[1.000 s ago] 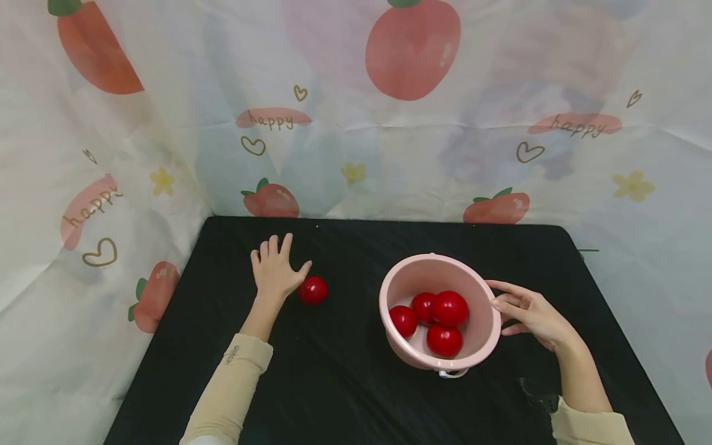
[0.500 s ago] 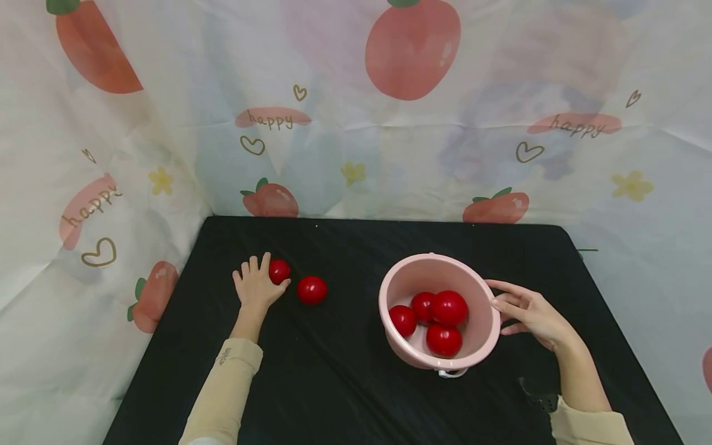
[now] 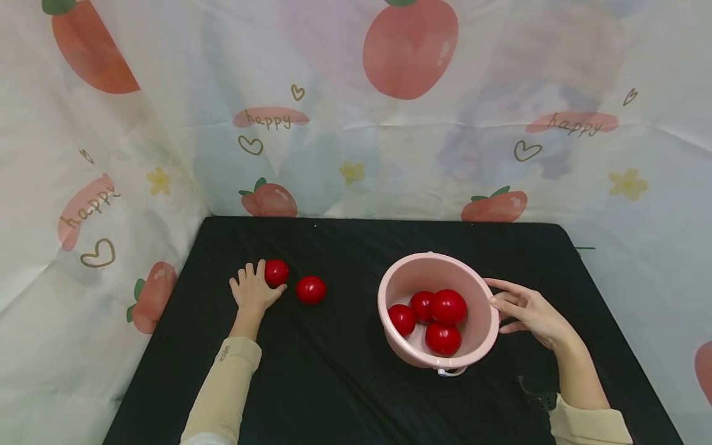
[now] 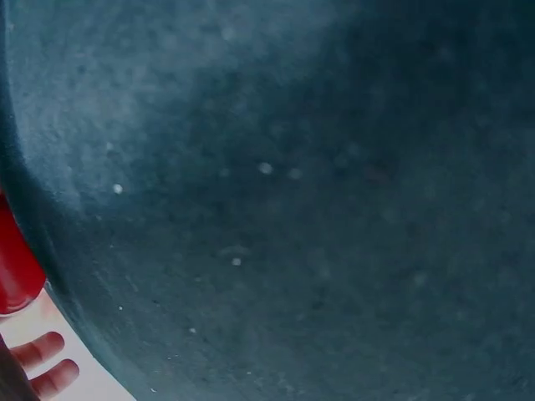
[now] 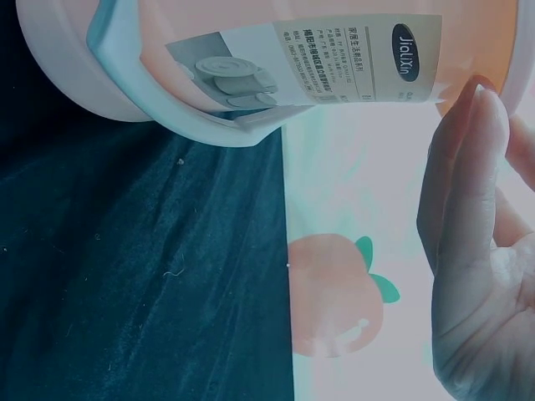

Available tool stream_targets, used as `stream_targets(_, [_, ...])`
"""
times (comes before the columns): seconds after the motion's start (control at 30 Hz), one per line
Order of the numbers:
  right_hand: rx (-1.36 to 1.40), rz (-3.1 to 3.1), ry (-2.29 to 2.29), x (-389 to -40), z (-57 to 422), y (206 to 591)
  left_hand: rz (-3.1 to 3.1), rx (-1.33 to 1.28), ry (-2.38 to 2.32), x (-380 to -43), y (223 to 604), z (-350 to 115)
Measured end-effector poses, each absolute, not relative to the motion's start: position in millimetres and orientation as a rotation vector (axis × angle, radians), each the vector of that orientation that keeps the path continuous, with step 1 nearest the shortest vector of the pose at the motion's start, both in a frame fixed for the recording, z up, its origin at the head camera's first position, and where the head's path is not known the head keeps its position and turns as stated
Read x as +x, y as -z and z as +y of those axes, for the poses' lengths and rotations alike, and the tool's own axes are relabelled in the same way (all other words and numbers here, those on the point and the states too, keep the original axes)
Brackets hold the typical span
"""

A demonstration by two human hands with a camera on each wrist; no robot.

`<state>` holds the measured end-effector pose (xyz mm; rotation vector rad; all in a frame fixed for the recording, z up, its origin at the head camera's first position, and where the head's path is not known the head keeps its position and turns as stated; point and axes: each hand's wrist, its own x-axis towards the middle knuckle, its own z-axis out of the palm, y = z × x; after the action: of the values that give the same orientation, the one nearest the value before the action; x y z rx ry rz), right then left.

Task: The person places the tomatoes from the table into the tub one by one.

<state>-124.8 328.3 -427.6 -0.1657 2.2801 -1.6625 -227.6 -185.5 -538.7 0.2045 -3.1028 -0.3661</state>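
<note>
As I read the head view, left hand (image 3: 253, 292): fingers spread above the table (image 3: 339, 383), with the far ball (image 3: 276, 273) between thumb (image 3: 280, 288) and forefinger (image 3: 261, 269); I cannot tell whether they pinch it.
Near ball (image 3: 311, 290): on the table, apart from the hand.
Bucket (image 3: 411, 281): standing, four balls (image 3: 443, 339) inside.
Right hand (image 3: 535, 314): fairly straight fingers against the bucket's outer side, not wrapped round it.
Change: compared with a second ago, left hand has shifted away from the near ball; far ball now shows.
Meaning: I judge the left-hand work to centre on the far ball, bucket steadied.
Left wrist view: part of one red ball (image 4: 18, 267); fingertips (image 4: 54, 343) below, owner unclear.
Right wrist view: sticker (image 5: 305, 67) and handle (image 5: 196, 125) on the bucket; one digit (image 5: 476, 159) meets its wall.
</note>
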Motion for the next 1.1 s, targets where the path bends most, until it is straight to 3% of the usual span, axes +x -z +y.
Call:
stream_targets(0.63, [-0.165, 2.274, 1.663, -126.0, 326.4, 426.8, -3.055, 0.195, 0.407, -229.6, 530.3, -177.4])
stream_targets(1.1, [-0.151, 2.27, 1.665, -124.9, 327.1, 426.6, -2.959, -0.005, 0.265, -235.9, 473.5, -132.0])
